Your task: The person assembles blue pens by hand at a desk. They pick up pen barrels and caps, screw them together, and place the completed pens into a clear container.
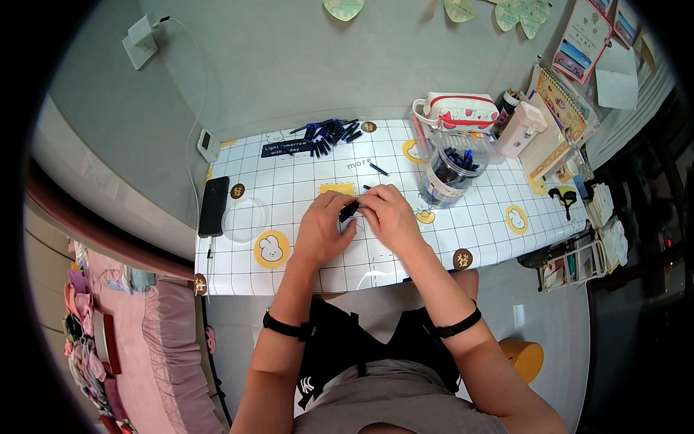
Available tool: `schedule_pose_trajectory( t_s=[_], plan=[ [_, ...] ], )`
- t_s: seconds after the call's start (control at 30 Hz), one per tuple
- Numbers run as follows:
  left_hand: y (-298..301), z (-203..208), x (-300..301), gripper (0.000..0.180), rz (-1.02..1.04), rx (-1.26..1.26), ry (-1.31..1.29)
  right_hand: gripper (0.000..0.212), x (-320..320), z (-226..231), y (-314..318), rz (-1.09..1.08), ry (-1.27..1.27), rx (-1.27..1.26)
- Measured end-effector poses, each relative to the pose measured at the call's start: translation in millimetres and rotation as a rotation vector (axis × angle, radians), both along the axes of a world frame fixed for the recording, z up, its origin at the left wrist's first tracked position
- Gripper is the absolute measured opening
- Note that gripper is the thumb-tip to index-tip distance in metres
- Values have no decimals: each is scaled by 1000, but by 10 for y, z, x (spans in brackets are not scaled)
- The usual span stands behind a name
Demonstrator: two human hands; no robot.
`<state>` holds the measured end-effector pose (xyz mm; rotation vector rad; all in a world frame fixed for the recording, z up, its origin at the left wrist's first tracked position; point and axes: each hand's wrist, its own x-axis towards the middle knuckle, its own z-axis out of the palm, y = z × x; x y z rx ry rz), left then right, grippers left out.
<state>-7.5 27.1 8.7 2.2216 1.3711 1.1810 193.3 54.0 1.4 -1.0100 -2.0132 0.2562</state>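
My left hand is curled around a small bunch of dark tubes that look like ink cartridges. At the right end of the bunch, the fingertips of my right hand are pinched together against it. How many tubes are in there is partly hidden by my fingers. Just beyond my right fingers lie a loose dark cartridge and the blue end of another. A heap of the same dark blue cartridges lies at the back of the table. To the right, a clear round tub holds many more.
On the left of the table are a black phone-like slab, a clear round lid and a small white clock. A white pencil case, a pink box and notebooks crowd the back right.
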Motion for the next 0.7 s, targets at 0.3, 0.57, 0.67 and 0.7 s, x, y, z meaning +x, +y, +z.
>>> schedule_pose_trajectory(
  t_s=[0.3,0.57,0.67,0.7],
  plan=[
    [27,-29,-18,47,19,68,16,22,10,-28,28,-7,8,23],
    [14,-13,5,37,90,51,33,18,1,-34,36,31,-28,73],
    [37,-46,0,32,127,68,39,17,-6,1,17,32,-35,71],
    [50,-67,-3,30,136,76,37,17,-8,8,14,31,-39,70]
  ],
)
